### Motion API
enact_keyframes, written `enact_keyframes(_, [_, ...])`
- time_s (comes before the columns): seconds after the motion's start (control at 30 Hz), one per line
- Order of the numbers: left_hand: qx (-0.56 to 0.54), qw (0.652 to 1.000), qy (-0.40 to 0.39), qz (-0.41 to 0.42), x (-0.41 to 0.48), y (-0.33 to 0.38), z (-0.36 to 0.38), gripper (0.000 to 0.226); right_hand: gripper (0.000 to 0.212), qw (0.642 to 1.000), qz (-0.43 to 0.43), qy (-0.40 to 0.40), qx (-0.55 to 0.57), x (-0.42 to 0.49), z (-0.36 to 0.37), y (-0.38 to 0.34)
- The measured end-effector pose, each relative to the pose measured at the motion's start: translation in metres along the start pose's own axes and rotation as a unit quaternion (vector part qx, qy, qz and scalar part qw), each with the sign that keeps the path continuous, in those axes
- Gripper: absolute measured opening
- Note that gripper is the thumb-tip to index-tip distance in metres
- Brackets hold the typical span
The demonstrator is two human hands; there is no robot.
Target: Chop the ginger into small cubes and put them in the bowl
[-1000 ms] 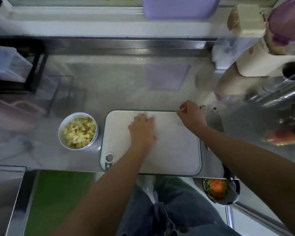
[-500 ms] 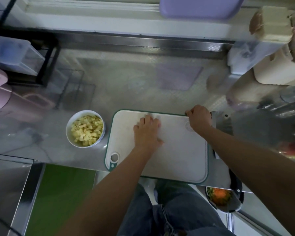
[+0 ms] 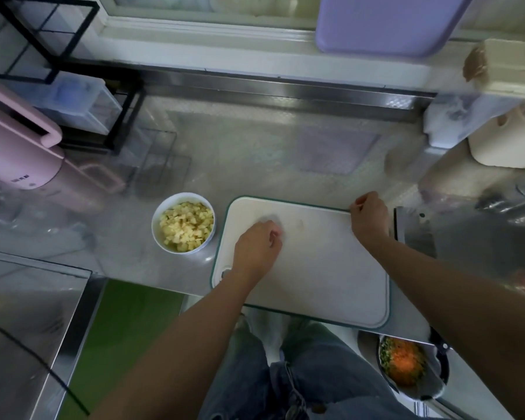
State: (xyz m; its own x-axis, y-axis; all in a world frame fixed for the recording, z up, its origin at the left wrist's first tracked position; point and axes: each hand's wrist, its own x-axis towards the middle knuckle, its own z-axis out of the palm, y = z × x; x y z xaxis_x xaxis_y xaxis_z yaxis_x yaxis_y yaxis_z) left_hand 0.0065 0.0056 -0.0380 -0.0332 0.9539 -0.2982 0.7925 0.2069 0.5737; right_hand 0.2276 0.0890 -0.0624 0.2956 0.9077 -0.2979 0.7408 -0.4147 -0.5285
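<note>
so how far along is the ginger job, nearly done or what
Nearly done, it seems. The white bowl left of the cutting board is full of small yellowish ginger cubes. The board looks bare, with no whole ginger or clear pieces on it. The left hand rests on the board, the right hand at its far right corner, and the cleaver lies set aside. Only stray bits, if any, remain.

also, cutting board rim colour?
Teal-green rim around the white cutting board, clearest along its near and left edges in the head view.

Pink appliance [image 3: 19, 153]: small dark print, unreadable.
</note>
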Motion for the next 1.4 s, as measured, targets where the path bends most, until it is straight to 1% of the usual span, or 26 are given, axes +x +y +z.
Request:
enact_keyframes(0.1, [0.02,0.999,-0.031,-0.02,-0.001,-0.006,0.002,0.019,0.024,1.0,-0.007,-0.005,-0.016,-0.003,0.001,0.001])
enact_keyframes(0.23, [-0.008,0.997,-0.057,-0.046,0.004,-0.009,0.004,0.026,0.025,0.999,-0.014,-0.016,-0.026,0.0,0.001,0.003])
enact_keyframes(0.4, [-0.004,0.995,-0.06,-0.083,0.011,-0.008,0.006,0.03,0.024,0.999,0.003,-0.039,-0.019,0.01,-0.002,0.003])
enact_keyframes(0.53, [-0.002,0.991,-0.084,-0.105,0.019,-0.008,0.005,0.036,0.024,0.998,0.008,-0.07,0.0,0.019,-0.005,0.009])
enact_keyframes(0.73, [0.004,0.991,-0.086,-0.102,0.023,-0.009,0.005,0.04,0.015,0.994,0.021,-0.107,0.021,0.028,-0.011,0.011])
enact_keyframes(0.87, [0.004,0.99,-0.09,-0.108,0.024,-0.008,0.004,0.041,0.015,0.992,0.031,-0.113,0.053,0.029,-0.011,0.014])
enact_keyframes(1.07, [0.005,0.989,-0.091,-0.12,0.024,-0.006,0.004,0.043,0.013,0.99,0.028,-0.134,0.041,0.035,-0.011,0.013])
enact_keyframes(1.13, [0.004,0.989,-0.089,-0.121,0.025,-0.007,0.005,0.043,0.013,0.99,0.026,-0.134,0.036,0.036,-0.01,0.015])
enact_keyframes(1.23, [0.006,0.988,-0.086,-0.126,0.025,-0.007,0.007,0.043,0.011,0.993,0.019,-0.104,0.042,0.031,-0.004,0.019])
enact_keyframes(1.33, [-0.006,0.989,-0.081,-0.125,0.024,-0.008,0.006,0.041,0.01,0.99,0.03,-0.069,0.115,0.021,-0.005,0.017])
enact_keyframes(1.4, [-0.01,0.991,-0.072,-0.113,0.021,-0.008,0.008,0.036,0.014,0.985,0.033,-0.066,0.155,0.01,-0.002,0.01])
